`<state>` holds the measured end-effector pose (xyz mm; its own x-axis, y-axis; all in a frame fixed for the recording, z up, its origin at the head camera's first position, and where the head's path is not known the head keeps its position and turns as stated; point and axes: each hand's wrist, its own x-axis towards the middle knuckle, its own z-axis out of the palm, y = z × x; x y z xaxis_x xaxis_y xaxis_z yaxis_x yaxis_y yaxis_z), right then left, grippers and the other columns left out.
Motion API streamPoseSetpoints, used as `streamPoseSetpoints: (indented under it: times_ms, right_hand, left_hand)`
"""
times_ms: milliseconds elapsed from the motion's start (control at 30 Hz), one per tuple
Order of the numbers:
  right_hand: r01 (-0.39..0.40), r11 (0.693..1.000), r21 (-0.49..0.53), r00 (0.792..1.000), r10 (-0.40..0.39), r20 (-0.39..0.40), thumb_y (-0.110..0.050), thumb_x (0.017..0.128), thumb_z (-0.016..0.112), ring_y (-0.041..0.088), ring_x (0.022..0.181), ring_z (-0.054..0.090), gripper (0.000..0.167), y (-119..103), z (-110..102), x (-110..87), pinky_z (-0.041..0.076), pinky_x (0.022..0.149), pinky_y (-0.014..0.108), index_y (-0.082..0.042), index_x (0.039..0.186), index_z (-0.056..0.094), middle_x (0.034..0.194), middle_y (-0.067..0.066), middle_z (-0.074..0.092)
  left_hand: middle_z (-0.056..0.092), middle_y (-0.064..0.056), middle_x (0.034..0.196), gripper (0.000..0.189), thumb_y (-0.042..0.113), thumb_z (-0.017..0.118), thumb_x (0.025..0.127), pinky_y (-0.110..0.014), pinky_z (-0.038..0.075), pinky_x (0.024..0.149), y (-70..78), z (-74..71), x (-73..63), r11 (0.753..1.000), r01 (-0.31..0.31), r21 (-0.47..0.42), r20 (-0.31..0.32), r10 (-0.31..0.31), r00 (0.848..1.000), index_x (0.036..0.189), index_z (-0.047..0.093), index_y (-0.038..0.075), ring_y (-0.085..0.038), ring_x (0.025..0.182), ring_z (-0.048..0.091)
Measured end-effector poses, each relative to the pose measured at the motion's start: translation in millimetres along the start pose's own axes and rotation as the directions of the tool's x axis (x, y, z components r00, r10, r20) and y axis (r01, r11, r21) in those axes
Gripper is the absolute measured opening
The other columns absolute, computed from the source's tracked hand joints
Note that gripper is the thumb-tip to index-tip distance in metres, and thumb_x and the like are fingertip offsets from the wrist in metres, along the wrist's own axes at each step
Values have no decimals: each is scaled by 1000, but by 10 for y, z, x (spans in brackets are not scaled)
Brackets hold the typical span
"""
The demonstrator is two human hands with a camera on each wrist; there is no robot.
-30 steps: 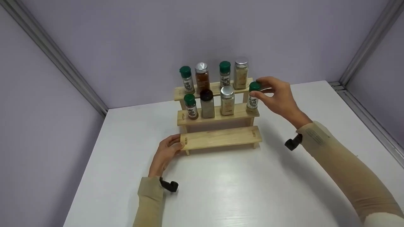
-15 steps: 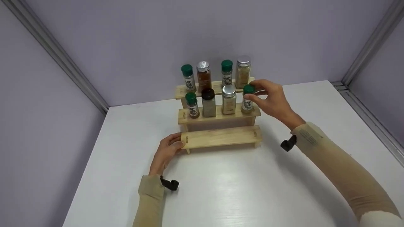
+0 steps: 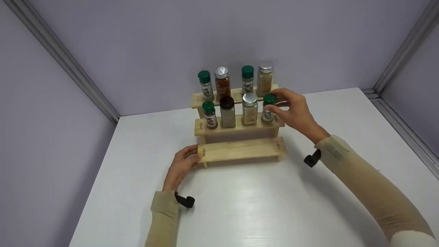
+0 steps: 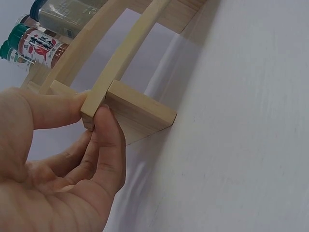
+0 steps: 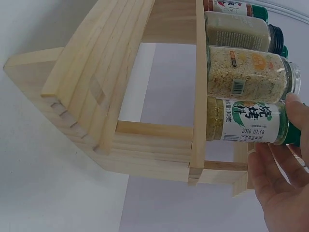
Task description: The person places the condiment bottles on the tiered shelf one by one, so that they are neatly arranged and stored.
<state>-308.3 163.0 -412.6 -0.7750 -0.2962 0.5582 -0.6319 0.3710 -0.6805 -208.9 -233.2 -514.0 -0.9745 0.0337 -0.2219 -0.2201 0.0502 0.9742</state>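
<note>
A three-tier wooden spice rack [image 3: 241, 150] stands on the white table. My left hand [image 3: 181, 168] pinches the left end of its lowest shelf; in the left wrist view the thumb is above the board and fingers below. At the right end of the middle shelf stands a small green-capped spice jar [image 5: 251, 120] with a white label. My right hand [image 3: 295, 109] holds this jar near its cap, thumb in front and fingers behind. Left of it stands a silver-lidded jar [image 3: 250, 111], then a dark-capped jar [image 3: 227, 115] and another green-capped jar [image 3: 210, 118].
The top shelf bears several jars, among them a red-brown one [image 3: 223, 85] and a tall silver-lidded one [image 3: 265, 80]. Behind the rack rises a pale wall [image 3: 154, 51]. Metal frame rails [image 3: 408, 133] run along the table's right side.
My right hand has moved left with the green-capped jar, which now stands closer to the silver-lidded jar on the middle shelf. The left hand keeps its hold on the lowest shelf.
</note>
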Motion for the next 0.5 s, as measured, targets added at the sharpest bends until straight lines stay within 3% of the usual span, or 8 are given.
streamPoseSetpoints:
  times_ms: [167, 400, 500]
  right_hand:
    - [-22, 1000, -2, 1000, 22, 18, -18, 94, 84, 26, 111, 74, 49, 3, -2, -13, 58, 92, 18, -7, 139, 67, 125, 10, 73]
    - [-21, 998, -60, 999, 23, 34, -17, 94, 84, 32, 121, 70, 54, 40, -116, -57, 59, 101, 51, -3, 142, 64, 134, 13, 69]
    - [13, 989, -147, 998, -3, 69, -19, 96, 83, 35, 125, 66, 53, 123, -221, -131, 56, 103, 55, -3, 143, 63, 138, 15, 66]
  left_hand:
    - [62, -22, 143, 51, 3, 66, 102, -34, 59, 92, 22, -16, 39, 999, 15, 29, -13, -15, 1000, 152, 55, 2, -23, 112, 66]
    - [64, -19, 142, 52, 13, 68, 103, -40, 61, 93, 16, -50, 36, 993, 20, 119, -8, -19, 1000, 154, 57, 12, -25, 112, 69]
    - [63, -17, 144, 51, 16, 70, 103, -41, 61, 93, 6, -95, 52, 984, -5, 178, 16, 2, 1000, 153, 59, 14, -25, 112, 70]
